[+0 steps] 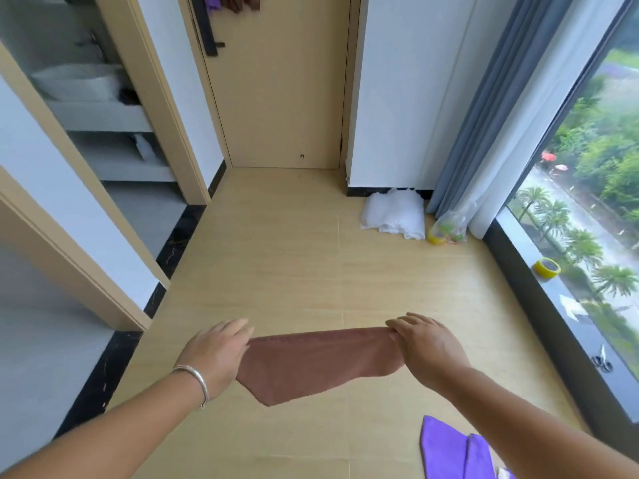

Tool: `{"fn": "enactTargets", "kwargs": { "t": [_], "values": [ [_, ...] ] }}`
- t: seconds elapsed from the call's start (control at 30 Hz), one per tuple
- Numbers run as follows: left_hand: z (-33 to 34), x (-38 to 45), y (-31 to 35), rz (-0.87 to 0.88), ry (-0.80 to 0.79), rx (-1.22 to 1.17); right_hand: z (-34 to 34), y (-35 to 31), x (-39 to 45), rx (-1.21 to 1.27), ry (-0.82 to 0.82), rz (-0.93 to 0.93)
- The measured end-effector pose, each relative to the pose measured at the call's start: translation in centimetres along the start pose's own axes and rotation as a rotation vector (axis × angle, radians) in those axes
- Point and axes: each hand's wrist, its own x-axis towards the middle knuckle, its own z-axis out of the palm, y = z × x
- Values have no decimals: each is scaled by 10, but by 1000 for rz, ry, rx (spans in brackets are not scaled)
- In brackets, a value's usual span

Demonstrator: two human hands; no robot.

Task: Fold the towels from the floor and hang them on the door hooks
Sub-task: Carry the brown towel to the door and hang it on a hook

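Note:
A brown towel (318,364) hangs stretched in the air between my two hands, above the floor. My left hand (218,350) pinches its left top corner and my right hand (427,344) pinches its right top corner. The towel's lower edge droops to a point at the lower left. Purple towels (453,451) lie on the floor at the lower right. On the beige door (276,98) ahead, a purple towel (214,1) and a brown towel (245,1) hang at the top edge of the view; the hooks themselves are out of sight.
A white plastic bag (394,216) and a clear bag with yellow items (447,229) sit by the curtain (484,115). A yellow tape roll (546,267) and scissors (601,361) lie on the window sill. Open doorways stand at the left.

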Motion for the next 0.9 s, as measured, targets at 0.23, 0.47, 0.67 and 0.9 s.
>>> {"fn": "enactTargets", "kwargs": {
  "t": [0.23,0.47,0.67,0.9],
  "values": [
    [-171,-10,-15,-13,147,26,-177,-31,5,-30,37,-84],
    [-331,-29,-28,-9,397,41,-332,-53,1,-67,205,-113],
    [-435,-51,-38,-67,544,69,-439,-85,-12,-71,373,-104],
    [-498,-70,-58,-94,664,228,-496,-123,-18,-211,534,-133]
  ]
}}
